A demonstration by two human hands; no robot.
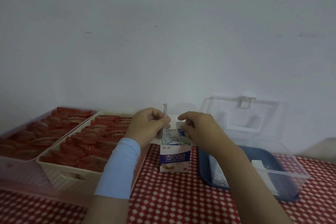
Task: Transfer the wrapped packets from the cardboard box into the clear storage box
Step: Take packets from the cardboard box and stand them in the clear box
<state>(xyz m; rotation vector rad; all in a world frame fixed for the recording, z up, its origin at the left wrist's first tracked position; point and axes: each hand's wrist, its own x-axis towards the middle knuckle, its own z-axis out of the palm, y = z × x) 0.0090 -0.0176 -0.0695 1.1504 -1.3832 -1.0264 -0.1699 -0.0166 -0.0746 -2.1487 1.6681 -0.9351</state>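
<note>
A small white and purple cardboard box (175, 159) stands open on the red checked cloth, packed with several white wrapped packets (173, 139). My left hand (148, 125) pinches one thin packet (164, 114) upright, edge-on, just above the box's left side. My right hand (197, 129) hovers over the box's right side with fingers curled down into the packets; whether it grips one is hidden. The clear storage box (283, 172) sits to the right with its lid (243, 114) raised against the wall. A few white packets (217, 171) lie in its left compartment.
A cream basket (60, 169) full of red wrapped items sits at left inside a pink tray (21, 174) holding more of them. A pale wall rises directly behind everything. Red checked tablecloth (172, 196) shows in front of the boxes.
</note>
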